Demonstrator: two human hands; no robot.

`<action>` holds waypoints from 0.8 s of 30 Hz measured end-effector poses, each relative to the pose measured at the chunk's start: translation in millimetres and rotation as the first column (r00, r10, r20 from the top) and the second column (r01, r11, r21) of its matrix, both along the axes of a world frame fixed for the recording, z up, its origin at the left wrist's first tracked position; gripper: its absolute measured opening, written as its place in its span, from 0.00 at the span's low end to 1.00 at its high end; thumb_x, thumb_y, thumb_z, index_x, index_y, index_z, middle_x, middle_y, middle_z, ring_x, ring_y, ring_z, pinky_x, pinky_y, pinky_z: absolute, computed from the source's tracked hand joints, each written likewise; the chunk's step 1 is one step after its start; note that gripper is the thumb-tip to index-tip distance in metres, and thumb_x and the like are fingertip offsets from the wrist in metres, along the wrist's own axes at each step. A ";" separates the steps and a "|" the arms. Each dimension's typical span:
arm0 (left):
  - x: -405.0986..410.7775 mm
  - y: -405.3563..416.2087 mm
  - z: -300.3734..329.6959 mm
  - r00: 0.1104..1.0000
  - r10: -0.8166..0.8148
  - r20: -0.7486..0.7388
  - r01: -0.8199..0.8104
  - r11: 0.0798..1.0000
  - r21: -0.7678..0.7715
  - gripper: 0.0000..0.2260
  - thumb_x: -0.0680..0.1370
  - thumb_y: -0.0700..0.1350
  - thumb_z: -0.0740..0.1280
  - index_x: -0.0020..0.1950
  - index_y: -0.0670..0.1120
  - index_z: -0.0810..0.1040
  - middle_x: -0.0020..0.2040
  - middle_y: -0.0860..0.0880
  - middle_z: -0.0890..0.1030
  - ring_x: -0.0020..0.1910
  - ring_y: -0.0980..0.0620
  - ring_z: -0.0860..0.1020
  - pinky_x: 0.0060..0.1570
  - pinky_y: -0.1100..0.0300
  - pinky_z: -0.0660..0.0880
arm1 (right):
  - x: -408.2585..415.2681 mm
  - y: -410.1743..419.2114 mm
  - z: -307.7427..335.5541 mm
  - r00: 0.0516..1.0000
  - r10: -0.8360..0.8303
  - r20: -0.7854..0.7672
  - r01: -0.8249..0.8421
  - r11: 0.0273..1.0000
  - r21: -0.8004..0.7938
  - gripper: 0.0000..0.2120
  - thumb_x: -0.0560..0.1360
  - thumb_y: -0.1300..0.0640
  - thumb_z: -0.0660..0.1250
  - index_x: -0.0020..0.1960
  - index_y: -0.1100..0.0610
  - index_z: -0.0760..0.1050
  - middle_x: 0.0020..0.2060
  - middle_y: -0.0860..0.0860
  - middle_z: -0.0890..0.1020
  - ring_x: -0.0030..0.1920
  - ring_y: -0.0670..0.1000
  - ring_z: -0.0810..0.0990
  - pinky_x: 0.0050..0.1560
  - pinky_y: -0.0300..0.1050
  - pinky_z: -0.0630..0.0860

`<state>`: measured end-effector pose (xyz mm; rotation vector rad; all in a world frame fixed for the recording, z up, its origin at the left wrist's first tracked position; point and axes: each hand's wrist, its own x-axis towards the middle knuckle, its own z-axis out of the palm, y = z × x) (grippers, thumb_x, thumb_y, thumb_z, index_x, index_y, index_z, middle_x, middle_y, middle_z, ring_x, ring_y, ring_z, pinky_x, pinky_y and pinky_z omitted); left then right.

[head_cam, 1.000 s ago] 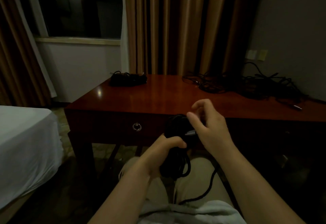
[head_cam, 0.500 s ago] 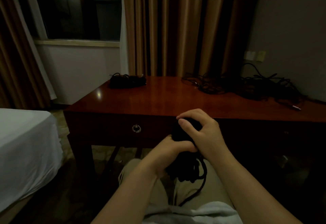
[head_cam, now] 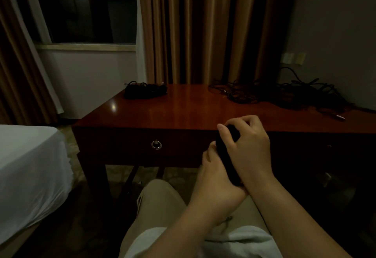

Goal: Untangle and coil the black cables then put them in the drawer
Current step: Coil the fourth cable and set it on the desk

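Gripping coiled black cable (head_cam: 224, 157) in both hands, left hand (head_cam: 216, 178), right hand (head_cam: 247, 148), at desk (head_cam: 183, 111) front edge.

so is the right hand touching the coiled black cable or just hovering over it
Touching. The head view shows the right hand with its fingers curled round the top of the coiled black cable, no gap between them. The left hand grips it from below.
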<state>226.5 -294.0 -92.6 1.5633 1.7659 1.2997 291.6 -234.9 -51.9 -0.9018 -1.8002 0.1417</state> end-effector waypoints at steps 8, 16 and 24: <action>-11.0 1.0 1.8 0.984 -0.148 -0.100 0.139 0.986 -0.093 0.53 0.59 0.58 0.75 0.69 0.68 0.39 0.74 0.48 0.59 0.67 0.50 0.69 0.60 0.51 0.75 | -0.8 -1.5 7.5 0.999 0.040 -0.026 -0.040 0.999 -0.019 0.11 0.75 0.51 0.66 0.50 0.59 0.80 0.47 0.48 0.70 0.45 0.44 0.70 0.39 0.25 0.63; -18.5 5.1 4.9 0.967 0.081 0.243 -0.040 0.985 -0.167 0.35 0.69 0.42 0.72 0.70 0.52 0.59 0.55 0.51 0.77 0.52 0.51 0.77 0.52 0.52 0.78 | -2.9 -1.6 3.8 0.984 0.120 -0.134 -0.129 0.990 -0.060 0.09 0.77 0.57 0.65 0.51 0.60 0.81 0.45 0.47 0.77 0.43 0.38 0.73 0.45 0.17 0.63; -22.2 1.9 1.1 0.952 -0.083 0.293 0.145 0.970 -0.197 0.17 0.67 0.30 0.67 0.51 0.45 0.74 0.43 0.48 0.77 0.39 0.56 0.75 0.34 0.66 0.72 | 5.2 -1.1 1.1 0.930 0.109 -0.351 -0.203 0.949 -0.243 0.07 0.77 0.57 0.64 0.44 0.54 0.81 0.36 0.40 0.78 0.38 0.33 0.77 0.36 0.24 0.71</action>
